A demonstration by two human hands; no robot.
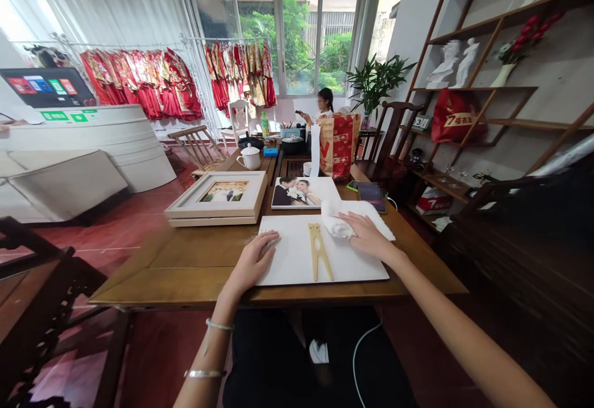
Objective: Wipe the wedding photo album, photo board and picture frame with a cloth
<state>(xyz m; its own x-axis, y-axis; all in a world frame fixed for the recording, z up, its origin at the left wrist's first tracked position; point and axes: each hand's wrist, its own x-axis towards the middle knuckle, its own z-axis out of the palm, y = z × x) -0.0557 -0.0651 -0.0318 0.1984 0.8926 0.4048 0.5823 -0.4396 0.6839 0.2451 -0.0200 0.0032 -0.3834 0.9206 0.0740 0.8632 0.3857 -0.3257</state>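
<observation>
A white board point(297, 259) lies flat on the wooden table point(185, 272) in front of me. My left hand point(253, 262) rests palm down on the board's left edge, fingers stretched out. My right hand point(369, 234) presses flat on a white cloth point(341, 222) at the board's upper right. A pale wooden forked stand piece point(318, 250) lies on the board between my hands.
A framed wedding photo point(220, 196) and an unframed print point(299, 192) lie further back. A phone point(374, 196), a white teapot point(250, 157), a red bag point(338, 145) and a seated person point(322, 108) are beyond. Wooden shelves point(487, 92) stand right, a dark chair point(41, 284) left.
</observation>
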